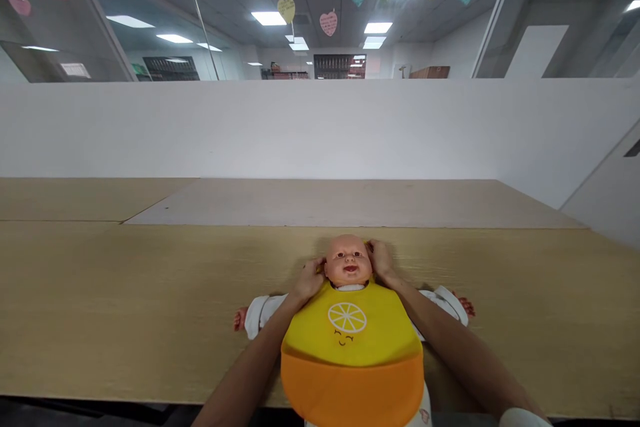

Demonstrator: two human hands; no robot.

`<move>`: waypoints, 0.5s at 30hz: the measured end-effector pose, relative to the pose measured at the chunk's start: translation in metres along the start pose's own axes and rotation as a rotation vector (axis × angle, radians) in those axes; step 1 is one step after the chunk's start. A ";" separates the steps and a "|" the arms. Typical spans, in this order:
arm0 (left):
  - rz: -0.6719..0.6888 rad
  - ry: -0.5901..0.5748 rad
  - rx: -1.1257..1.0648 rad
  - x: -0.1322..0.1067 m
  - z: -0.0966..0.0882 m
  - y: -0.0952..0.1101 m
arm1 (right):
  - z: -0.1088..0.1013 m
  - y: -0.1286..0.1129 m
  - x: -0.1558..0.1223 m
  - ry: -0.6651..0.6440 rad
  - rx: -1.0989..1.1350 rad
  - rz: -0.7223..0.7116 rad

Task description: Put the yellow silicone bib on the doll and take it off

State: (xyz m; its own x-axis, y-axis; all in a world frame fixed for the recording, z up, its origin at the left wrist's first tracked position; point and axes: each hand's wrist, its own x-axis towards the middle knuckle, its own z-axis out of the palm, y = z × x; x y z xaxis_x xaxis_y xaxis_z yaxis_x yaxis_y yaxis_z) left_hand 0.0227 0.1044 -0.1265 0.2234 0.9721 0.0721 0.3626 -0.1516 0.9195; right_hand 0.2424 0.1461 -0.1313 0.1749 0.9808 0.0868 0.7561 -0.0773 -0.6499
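A baby doll (347,260) in white clothes lies on its back on the wooden table (150,293), head away from me. A yellow bib (350,340) with a lemon face and an orange pocket covers its chest. My left hand (310,279) is at the left side of the doll's head, fingers curled at the neck. My right hand (381,260) is at the right side of the head, fingers curled behind it. Each hand seems to grip a bib strap end, though the straps are mostly hidden.
A second, paler tabletop (340,203) lies beyond, against a white partition wall (320,127). Glass panels and paper hearts (329,22) hang above. The table's near edge runs just below the doll's bib.
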 end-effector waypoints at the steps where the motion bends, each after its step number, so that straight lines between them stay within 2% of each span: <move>1: 0.003 -0.005 0.006 0.001 -0.001 -0.002 | -0.002 -0.002 -0.001 -0.008 -0.026 0.002; 8: 0.020 0.005 0.104 -0.003 -0.010 0.001 | -0.018 -0.018 -0.009 -0.069 -0.204 0.011; 12: -0.011 0.065 -0.012 -0.003 -0.016 0.002 | -0.029 -0.026 -0.013 -0.117 -0.301 0.005; 15: -0.029 0.152 -0.103 0.003 -0.021 -0.001 | -0.048 -0.033 -0.016 -0.150 -0.440 -0.008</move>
State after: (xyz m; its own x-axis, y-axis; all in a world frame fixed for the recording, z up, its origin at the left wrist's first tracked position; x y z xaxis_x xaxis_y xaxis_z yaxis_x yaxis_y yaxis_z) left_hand 0.0043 0.1110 -0.1189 0.0719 0.9928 0.0957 0.2704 -0.1117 0.9562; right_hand 0.2446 0.1245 -0.0749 0.0997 0.9942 -0.0408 0.9585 -0.1070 -0.2643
